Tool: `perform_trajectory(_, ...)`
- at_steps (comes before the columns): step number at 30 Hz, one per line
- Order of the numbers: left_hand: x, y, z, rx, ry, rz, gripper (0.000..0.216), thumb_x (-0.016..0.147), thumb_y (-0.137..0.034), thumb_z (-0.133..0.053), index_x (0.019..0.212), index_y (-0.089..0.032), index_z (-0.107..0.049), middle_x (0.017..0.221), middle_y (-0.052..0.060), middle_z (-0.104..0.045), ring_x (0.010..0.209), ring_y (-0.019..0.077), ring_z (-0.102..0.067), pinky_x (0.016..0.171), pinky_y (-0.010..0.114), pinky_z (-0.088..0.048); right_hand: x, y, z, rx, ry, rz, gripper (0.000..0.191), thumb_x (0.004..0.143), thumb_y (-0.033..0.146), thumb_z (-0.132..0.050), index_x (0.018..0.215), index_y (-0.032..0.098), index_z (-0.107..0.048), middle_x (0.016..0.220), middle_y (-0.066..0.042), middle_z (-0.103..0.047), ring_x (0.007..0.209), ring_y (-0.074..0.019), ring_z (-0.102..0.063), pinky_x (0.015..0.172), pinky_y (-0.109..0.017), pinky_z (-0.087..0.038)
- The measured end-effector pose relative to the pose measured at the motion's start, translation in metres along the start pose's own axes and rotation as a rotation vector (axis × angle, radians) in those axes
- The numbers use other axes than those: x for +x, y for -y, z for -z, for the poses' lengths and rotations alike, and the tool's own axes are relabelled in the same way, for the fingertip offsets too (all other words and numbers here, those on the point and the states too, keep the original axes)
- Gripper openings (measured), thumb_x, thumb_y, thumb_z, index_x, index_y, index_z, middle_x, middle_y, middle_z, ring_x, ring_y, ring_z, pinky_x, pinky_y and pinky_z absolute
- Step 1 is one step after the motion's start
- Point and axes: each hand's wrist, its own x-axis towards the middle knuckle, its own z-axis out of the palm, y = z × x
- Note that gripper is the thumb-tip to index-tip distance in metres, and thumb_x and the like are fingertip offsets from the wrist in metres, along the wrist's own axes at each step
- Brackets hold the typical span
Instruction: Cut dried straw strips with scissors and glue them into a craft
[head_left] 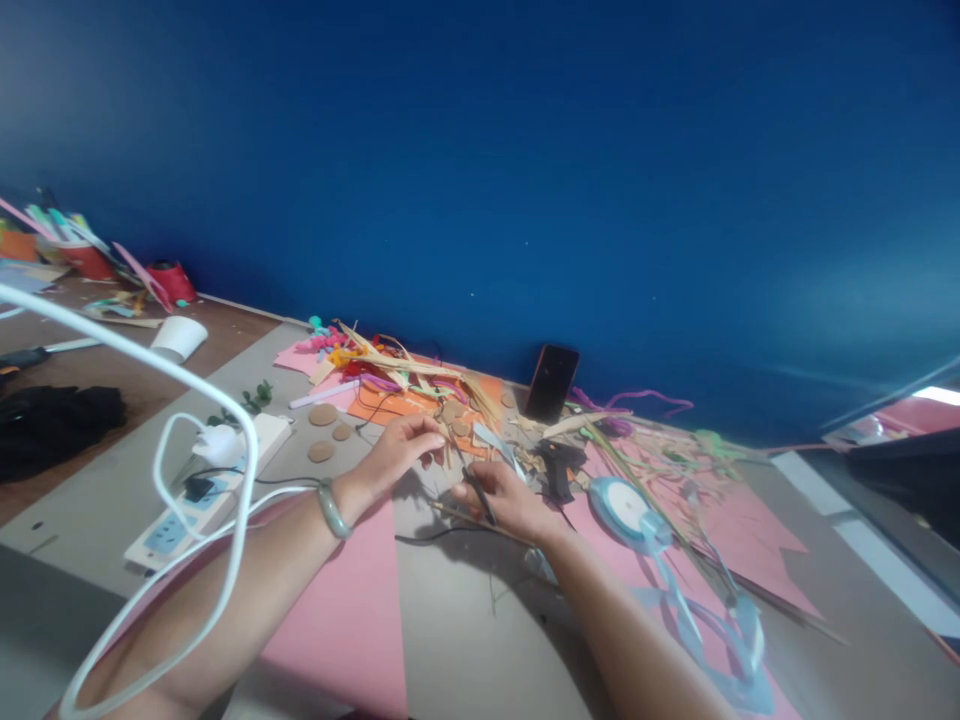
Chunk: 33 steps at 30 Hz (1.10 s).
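Note:
My left hand (409, 447), with a pale green bangle (334, 508) at the wrist, is closed in a pinch at the middle of the table. At its fingertips shows a narrow tan strip (448, 455), too blurred to name more exactly. Close beside it, my right hand (511, 498) is closed around a dark slender tool (480, 495) whose tip points up toward the left fingers. Its exact kind is unclear. A thin brown stick (480, 520) runs below the right hand. Round cardboard discs (323, 414) and cut scraps lie just beyond both hands.
A white cable (247, 440) loops over my left forearm from a power strip (214, 495). A phone (551, 383) leans against the blue wall (480, 180). Pale blue ribbon spool (626, 510), pink paper (345, 610), raffia strands (420, 367) and a paper cup (178, 338) lie around.

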Motion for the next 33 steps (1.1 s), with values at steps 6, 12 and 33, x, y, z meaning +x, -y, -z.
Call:
perform_trajectory(6, -0.0008, -0.0027, -0.0018, 0.004, -0.011, 0.019, 0.009, 0.077, -0.020, -0.059, 0.070, -0.015, -0.061, 0.061, 0.000, -0.062, 0.057, 0.0104, -0.055, 0.056, 0.022, -0.041, 0.0013, 0.0007, -0.0010, 0.033, -0.022, 0.006, 0.050, 0.071, 0.058, -0.070, 0.055, 0.018, -0.044, 0.047, 0.006, -0.043, 0.047, -0.0076, -0.036, 0.047, -0.023, -0.023)
perform_trajectory(12, -0.0008, -0.0016, -0.0015, -0.004, -0.015, 0.024, 0.010, 0.076, -0.020, -0.060, 0.068, -0.015, -0.061, 0.060, 0.001, -0.063, 0.056, 0.0104, -0.055, 0.055, 0.023, -0.040, 0.0009, 0.0006, 0.0003, 0.038, -0.020, 0.002, 0.050, 0.070, 0.056, -0.072, 0.053, 0.017, -0.046, 0.045, 0.006, -0.043, 0.045, -0.0070, -0.035, 0.046, -0.023, -0.023)
perform_trajectory(33, -0.0014, -0.0022, -0.0002, -0.006, 0.005, 0.012, 0.015, 0.077, -0.025, -0.062, 0.065, -0.016, -0.057, 0.060, 0.000, -0.062, 0.056, 0.0105, -0.053, 0.057, 0.024, -0.039, 0.0020, -0.0031, 0.0030, 0.051, -0.059, 0.022, 0.048, 0.075, 0.048, -0.070, 0.048, 0.018, -0.043, 0.043, 0.005, -0.045, 0.044, -0.0079, -0.036, 0.047, -0.023, -0.027)
